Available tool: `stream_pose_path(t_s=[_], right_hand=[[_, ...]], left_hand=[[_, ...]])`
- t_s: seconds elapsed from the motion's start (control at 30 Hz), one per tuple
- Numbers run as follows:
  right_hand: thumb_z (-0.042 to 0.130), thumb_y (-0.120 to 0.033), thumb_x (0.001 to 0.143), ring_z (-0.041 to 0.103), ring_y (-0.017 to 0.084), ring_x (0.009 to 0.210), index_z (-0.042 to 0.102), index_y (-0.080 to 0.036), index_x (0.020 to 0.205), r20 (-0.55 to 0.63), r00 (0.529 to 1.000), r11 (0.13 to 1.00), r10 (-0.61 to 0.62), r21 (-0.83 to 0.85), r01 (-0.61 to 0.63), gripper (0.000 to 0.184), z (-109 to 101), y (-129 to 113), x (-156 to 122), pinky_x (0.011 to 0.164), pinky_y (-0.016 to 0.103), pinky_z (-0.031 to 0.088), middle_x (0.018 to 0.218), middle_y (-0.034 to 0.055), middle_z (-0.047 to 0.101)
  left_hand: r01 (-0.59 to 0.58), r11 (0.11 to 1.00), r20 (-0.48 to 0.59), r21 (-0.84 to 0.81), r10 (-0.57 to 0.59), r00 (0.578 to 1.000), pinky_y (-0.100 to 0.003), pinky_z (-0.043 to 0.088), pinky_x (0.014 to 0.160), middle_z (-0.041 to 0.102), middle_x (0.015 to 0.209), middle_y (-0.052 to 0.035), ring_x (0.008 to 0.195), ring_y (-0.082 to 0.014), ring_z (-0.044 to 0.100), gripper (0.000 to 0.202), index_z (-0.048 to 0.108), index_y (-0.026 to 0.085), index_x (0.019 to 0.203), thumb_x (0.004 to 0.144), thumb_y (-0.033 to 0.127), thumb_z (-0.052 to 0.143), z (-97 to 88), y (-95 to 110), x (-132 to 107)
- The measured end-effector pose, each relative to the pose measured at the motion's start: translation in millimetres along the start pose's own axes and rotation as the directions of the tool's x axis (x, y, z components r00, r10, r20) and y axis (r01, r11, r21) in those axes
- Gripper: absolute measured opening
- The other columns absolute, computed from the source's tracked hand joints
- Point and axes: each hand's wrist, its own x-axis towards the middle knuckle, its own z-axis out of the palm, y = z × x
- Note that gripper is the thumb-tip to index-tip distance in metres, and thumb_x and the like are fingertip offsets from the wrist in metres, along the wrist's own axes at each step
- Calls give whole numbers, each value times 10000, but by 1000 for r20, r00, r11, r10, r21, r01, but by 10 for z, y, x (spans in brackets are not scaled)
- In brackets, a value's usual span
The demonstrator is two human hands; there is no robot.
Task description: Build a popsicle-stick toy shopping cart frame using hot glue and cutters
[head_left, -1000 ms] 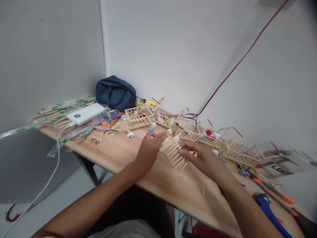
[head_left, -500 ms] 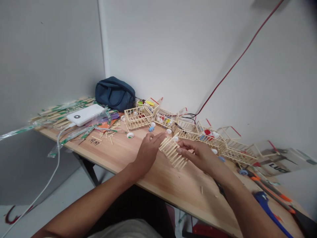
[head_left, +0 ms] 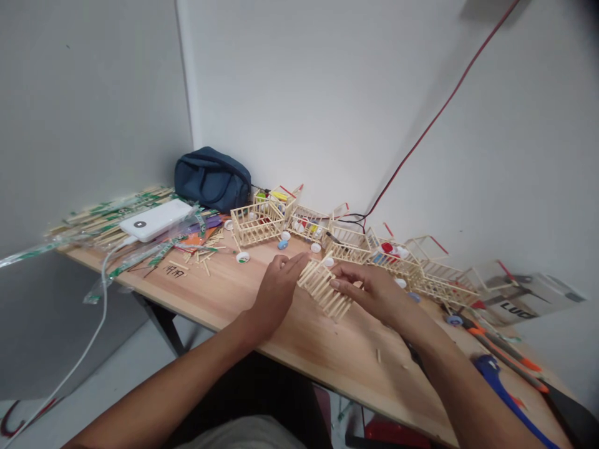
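Observation:
Between my hands, just above the table, is a small slatted basket [head_left: 322,292] made of pale wooden sticks, tilted with its slats facing me. My right hand [head_left: 374,290] pinches its right side between thumb and fingers. At its left edge, my left hand [head_left: 275,293] has its fingers against the sticks, the fingertips partly hidden. Behind stand several stick-built carts, the leftmost cart [head_left: 257,226] with white bottle-cap wheels. A loose blue cap [head_left: 282,245] lies near that cart.
To the left are a white power bank [head_left: 156,220] with a cable, wrapped stick bundles [head_left: 84,227] and cut stick pieces [head_left: 204,262]. A blue pouch [head_left: 213,179] sits by the wall. At right lie orange-handled pliers [head_left: 505,349] and a blue-handled tool [head_left: 496,380].
The view has shifted slightly, so the scene sits a little further left. Both hands keep their places on the slatted basket, with hardly any movement.

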Motion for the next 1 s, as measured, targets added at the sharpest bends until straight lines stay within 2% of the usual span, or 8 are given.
stream_pose_path(t_s=[0.23,0.4,0.67,1.0], right_hand=[[488,-364,904,521,140,664,628,-192,812,11,1000,1000,8,-16,-8,241,-21,-33,-4,622,253,358,709,0,603],[489,-358,908,515,141,658,621,-196,812,-7,1000,1000,-2,-25,2,230,-1,10,-8,616,254,352,693,-7,585],[489,-362,908,495,133,633,590,-201,783,-45,999,998,-15,-57,12,227,4,-19,-6,600,245,333,657,-20,544],[507,-312,890,476,124,608,578,-199,734,-51,998,997,-30,-79,26,206,16,12,22,581,240,321,628,-25,533]], left_hand=[[-27,999,-1,40,27,1000,-363,479,839,635,1265,-105,936,-215,503,510,496,151,1363,875,50,386,28,-17,-14],[-24,997,-3,69,25,1000,-346,478,845,635,1260,-77,930,-199,518,535,487,188,1374,872,37,381,38,-10,-19],[-9,993,1,117,9,1000,-354,487,877,591,1343,-81,957,-212,517,541,462,151,1378,868,-7,371,57,-5,-33],[19,994,35,109,-23,999,-363,473,903,591,1343,-81,998,-214,530,572,462,182,1380,846,-7,380,65,13,-10]])
